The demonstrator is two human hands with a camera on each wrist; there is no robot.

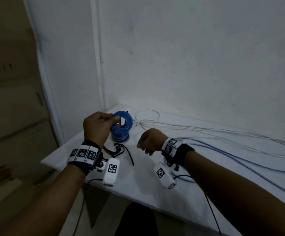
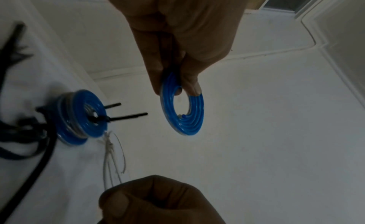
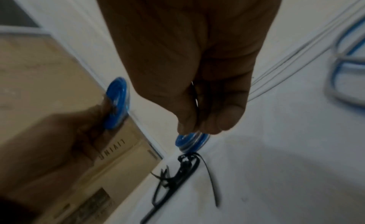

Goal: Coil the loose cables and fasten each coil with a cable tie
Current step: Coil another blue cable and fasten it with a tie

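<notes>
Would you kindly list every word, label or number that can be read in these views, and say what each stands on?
"LIVING": on the brown cardboard box beside the table, seen upside down in the right wrist view.
Printed label lower on the same box: too blurred to read.
Square black-and-white coded markers on the wristbands and wrist cameras: patterns only, no readable text.

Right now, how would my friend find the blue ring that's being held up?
Start at the white table's far left corner by the wall, where a stack of blue coils stands. Just above it, the left hand pinches one flat blue coil. It alone is off the table, upright, and shows no black tie.
</notes>
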